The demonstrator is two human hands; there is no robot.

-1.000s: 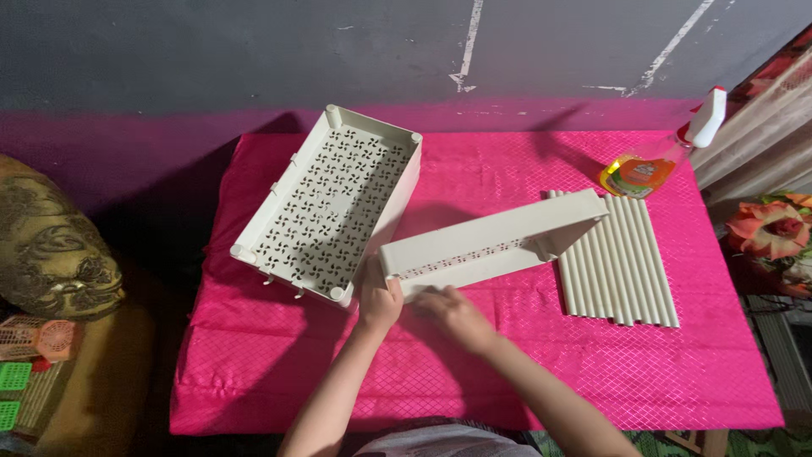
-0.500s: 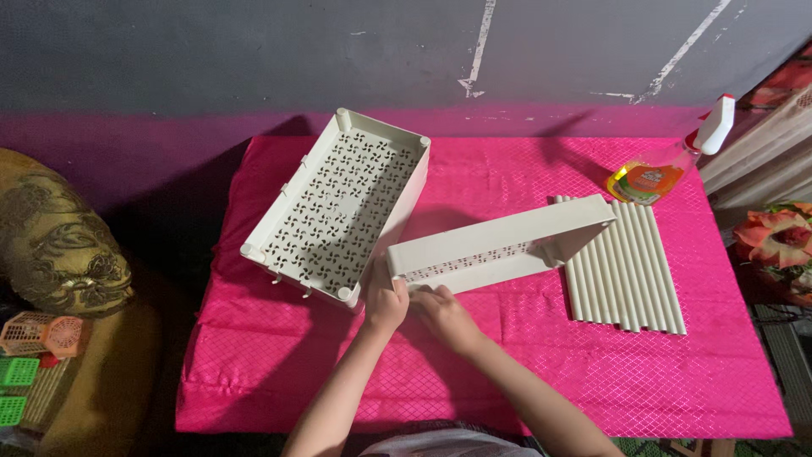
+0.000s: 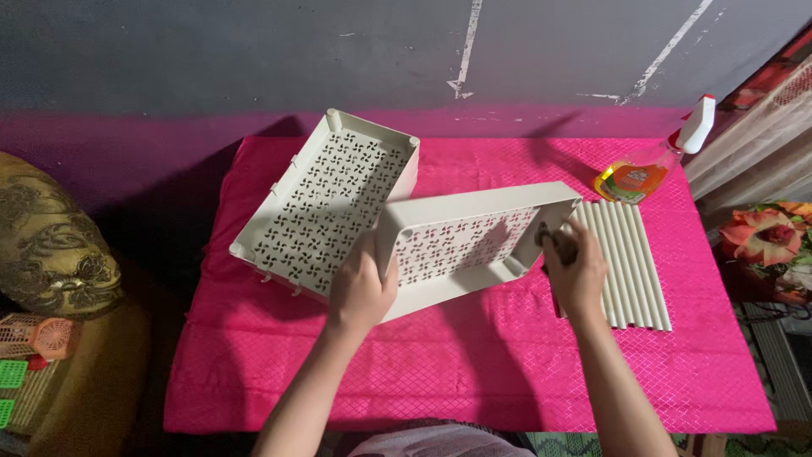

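Note:
I hold a cream perforated plastic tray (image 3: 461,241) tilted above the pink table, its patterned bottom facing me. My left hand (image 3: 362,286) grips its left end. My right hand (image 3: 575,267) grips its right end, fingers curled over the corner. A second, matching tray (image 3: 326,203) lies tilted on the table at the left, partly under the held one. A row of several cream tubes (image 3: 626,262) lies side by side on the cloth, just right of my right hand.
A spray bottle (image 3: 647,165) with orange liquid lies at the table's far right corner. The table has a pink quilted cloth (image 3: 440,364). A patterned cushion (image 3: 51,245) sits left, artificial flowers (image 3: 765,241) right, a dark wall behind.
The held tray has been turned from edge-on to show its perforated bottom. My right hand moved from the tray's middle to its right end. The camera moved closer.

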